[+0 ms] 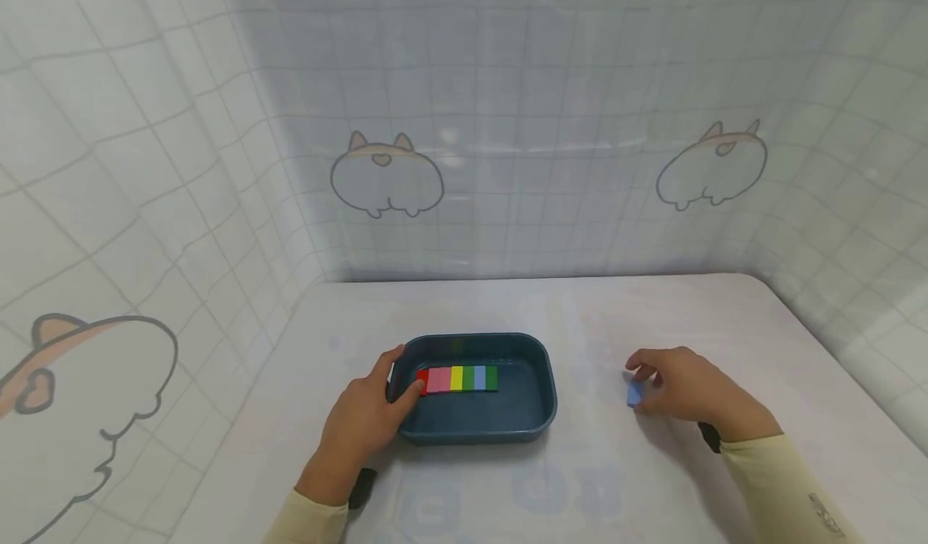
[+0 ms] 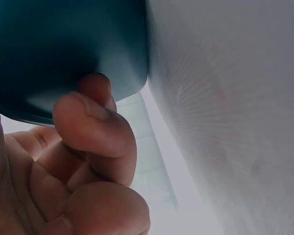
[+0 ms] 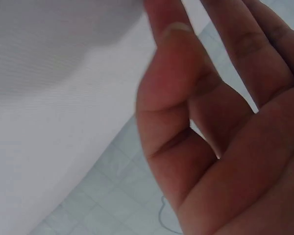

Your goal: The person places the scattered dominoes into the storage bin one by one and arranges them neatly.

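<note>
A dark teal tray (image 1: pixel 478 435) stands on the table left of centre. Across its floor runs a row of small coloured blocks: red (image 1: pixel 422 382), pink (image 1: pixel 439 379), yellow (image 1: pixel 457 378), green, blue and green again. My left hand (image 1: pixel 367 411) grips the tray's left wall, thumb inside at the red block and curled fingers (image 2: pixel 95 125) outside against the wall. Well to the right, my right hand (image 1: pixel 681 387) pinches a light blue block (image 1: pixel 634 393) between thumb and fingers, low over the table. The right wrist view shows bent fingers (image 3: pixel 166 73); the block is hidden there.
The white table (image 1: pixel 594 487) ends at a straight back edge. Behind it hangs a white gridded curtain (image 1: pixel 536 165) with cartoon animals, and more of it closes in both sides.
</note>
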A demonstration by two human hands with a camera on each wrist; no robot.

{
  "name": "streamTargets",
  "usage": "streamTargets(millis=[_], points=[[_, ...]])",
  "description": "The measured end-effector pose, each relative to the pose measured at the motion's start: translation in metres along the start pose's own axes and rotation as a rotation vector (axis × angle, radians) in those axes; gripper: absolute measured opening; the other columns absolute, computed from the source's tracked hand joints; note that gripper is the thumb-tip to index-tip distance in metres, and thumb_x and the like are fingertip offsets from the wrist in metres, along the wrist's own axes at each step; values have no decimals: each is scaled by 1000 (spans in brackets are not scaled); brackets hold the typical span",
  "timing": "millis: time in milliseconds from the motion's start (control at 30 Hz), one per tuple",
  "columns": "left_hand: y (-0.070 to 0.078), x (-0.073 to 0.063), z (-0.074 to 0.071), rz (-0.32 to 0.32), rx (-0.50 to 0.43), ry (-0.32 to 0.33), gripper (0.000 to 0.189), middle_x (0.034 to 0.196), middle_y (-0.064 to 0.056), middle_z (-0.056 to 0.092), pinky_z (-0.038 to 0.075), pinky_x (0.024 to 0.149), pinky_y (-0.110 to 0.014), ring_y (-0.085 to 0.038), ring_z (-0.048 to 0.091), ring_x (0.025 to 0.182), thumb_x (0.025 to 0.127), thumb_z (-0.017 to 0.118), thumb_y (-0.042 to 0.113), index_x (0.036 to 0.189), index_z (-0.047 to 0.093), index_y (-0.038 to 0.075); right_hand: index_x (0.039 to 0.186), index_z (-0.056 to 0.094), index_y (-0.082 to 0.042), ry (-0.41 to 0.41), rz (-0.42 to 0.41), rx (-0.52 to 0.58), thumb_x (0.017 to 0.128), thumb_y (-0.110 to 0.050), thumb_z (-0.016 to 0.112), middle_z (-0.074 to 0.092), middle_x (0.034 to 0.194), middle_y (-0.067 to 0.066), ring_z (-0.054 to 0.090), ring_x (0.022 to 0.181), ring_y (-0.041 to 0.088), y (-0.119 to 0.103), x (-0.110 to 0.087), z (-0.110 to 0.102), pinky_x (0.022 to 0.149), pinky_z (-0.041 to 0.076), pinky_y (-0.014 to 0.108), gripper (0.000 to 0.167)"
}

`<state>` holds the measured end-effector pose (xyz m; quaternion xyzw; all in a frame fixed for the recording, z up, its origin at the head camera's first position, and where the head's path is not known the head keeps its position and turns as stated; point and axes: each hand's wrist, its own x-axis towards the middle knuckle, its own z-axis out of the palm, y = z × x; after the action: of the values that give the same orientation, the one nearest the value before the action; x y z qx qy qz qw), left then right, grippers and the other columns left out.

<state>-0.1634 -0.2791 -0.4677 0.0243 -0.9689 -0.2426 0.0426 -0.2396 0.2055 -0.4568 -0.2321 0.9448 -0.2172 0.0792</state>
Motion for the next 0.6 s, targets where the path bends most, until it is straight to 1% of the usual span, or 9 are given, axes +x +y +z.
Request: streamTargets(millis=[167,333,467,567,600], points=[[-1,-1,0,-14,6,-2,76,64,0,54,48,61,-37,-19,56,64,99,60,66,161,41,26,122,70,-10,-67,12,15,77,-25,94,75,103,-5,68,93,19,-3,6,-6,81,56,44,53],[-1,-1,0,-16,12,-2,78,70,1,58,52,64,-39,-19,58,68,98,60,68,161,41,26,123,69,-9,-134,61,43,76,-22,93,74,103,-4,67,88,17,-9,12,-14,77,55,42,54],[-4,0,1,-21,19,-6,79,73,1,60,52,64,-39,-18,58,70,98,60,69,161,41,26,124,69,-10,-182,98,24,74,-22,96,73,102,-5,66,94,20,-14,20,-20,80,55,44,58],[-5,2,2,-14,5,-12,78,69,0,57,50,61,-39,-19,58,67,98,61,67,162,40,26,125,69,-12,-220,120,-11,73,-21,96,72,102,-4,64,99,23,-20,25,-25,82,55,46,60],[-5,2,3,-10,1,-10,78,70,-1,59,50,62,-39,-18,58,68,98,61,67,161,40,26,125,69,-12,-234,127,-18,73,-20,96,72,102,-3,65,99,23,-22,27,-27,82,55,47,60]])
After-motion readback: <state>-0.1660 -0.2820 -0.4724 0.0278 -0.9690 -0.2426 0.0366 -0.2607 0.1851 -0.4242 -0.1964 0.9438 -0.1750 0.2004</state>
